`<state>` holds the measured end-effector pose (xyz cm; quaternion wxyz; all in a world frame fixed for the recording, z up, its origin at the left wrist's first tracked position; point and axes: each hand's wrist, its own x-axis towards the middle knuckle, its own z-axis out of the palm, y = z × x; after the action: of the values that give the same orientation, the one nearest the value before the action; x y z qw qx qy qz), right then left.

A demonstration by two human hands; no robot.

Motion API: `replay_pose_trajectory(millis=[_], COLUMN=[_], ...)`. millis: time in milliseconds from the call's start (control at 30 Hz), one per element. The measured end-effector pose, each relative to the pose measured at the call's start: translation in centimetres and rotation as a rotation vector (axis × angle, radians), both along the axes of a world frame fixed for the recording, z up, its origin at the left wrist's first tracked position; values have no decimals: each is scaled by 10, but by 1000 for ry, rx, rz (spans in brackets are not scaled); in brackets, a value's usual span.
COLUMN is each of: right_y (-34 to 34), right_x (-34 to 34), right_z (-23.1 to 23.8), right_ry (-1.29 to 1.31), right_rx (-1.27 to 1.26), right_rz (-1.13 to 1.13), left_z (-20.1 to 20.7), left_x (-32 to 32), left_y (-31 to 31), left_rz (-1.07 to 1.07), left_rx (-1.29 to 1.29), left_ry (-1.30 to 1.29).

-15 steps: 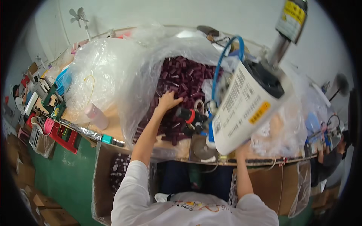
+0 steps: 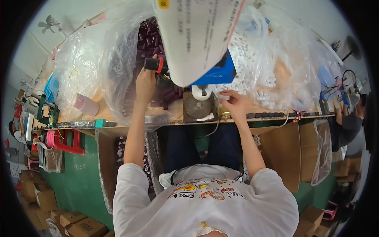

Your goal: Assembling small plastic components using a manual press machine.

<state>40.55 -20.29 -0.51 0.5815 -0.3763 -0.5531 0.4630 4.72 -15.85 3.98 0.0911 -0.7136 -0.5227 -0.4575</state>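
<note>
My left hand (image 2: pixel 146 86) reaches to the edge of a pile of dark purple short tubes (image 2: pixel 149 35). Its fingertips are partly covered by a black cylinder with a red ring (image 2: pixel 152 64), part of a bench press, so whether they grip a tube is hidden. To the right of the press, my right hand (image 2: pixel 236 104) pinches a small white piece (image 2: pixel 224 97) between thumb and fingers. Between the hands is the press's grey base plate (image 2: pixel 190 112), below a white round part (image 2: pixel 202 93) and the blue press body (image 2: pixel 221 74).
A large printed white sheet or sleeve (image 2: pixel 193 39) covers the press's upper part. Many white pieces (image 2: pixel 241 53) lie at the right within clear plastic. A pink bottle (image 2: pixel 85 104) stands at the left. Cardboard boxes (image 2: pixel 278 152) flank my legs. Another person (image 2: pixel 349 128) sits far right.
My left hand has drawn back from the purple pile toward the press. My right hand has come out from behind the printed sheet with a white piece. The view has shifted.
</note>
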Motion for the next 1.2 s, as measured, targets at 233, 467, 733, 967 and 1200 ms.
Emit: replay_pose_trajectory(millis=[233,467,733,967,1200], right_y=[-3,-9,0,-17,21], right_x=[-44,-65,-47,-69,-38], right_z=[18,33,18,-10,-1], right_ry=[-567,-721,-606,-754,-659], right_rx=[169,60,157,469,253], right_rz=[187,169,153,-237,279], left_z=[15,-27,-26,-31,-40], left_x=[59,76,95,107,126], left_y=[-106,-138,-135,-109,-116], left_rz=[90,-183,-497,-424,-345], left_rx=[-387,-391,-654,-529,-439], left_ry=[-675,-1025,-1343,-1146,-1277])
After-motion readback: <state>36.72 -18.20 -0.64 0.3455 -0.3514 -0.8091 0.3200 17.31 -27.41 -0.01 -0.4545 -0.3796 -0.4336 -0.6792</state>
